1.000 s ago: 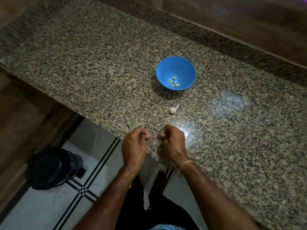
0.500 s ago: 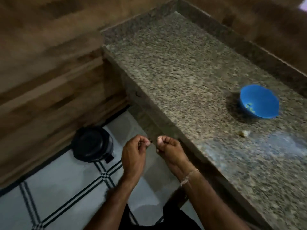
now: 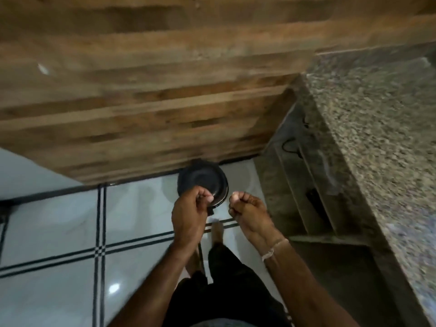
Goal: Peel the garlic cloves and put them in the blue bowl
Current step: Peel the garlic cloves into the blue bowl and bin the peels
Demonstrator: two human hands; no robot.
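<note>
**Floor-side view: both hands over the bin, bowl out of frame**

White floor tiles, crossed by paired black lines, are seen across the lower left of the frame. Wood-look wall panelling fills the upper left and centre. At the foot of the panelling, near centre frame, a round black bin is stood on the floor, its near side partly hidden by the hands.

The left hand is held over the near rim of the bin. Its fingers are curled in and the thumb tip is pressed against the forefinger, as for a pinch. What is pinched, if anything, is too small to be made out.

The right hand is held just beside it, a narrow gap between the two. It is likewise curled, with the thumb laid on the bent forefinger, and its contents cannot be told. A pale thread band is worn at the right wrist.

Placement over the bin is judged deliberate: loose skin can be let fall there rather than on the work surface. One hand is probably kept closed so that a small clove is not lost with the skin.

A speckled granite counter is seen along the right edge, with open shelving beneath. No garlic clove can be picked out anywhere. The blue bowl is not in view, so its position cannot be given. The step is judged to be peel disposal, with the drop into the bowl not yet made.
</note>
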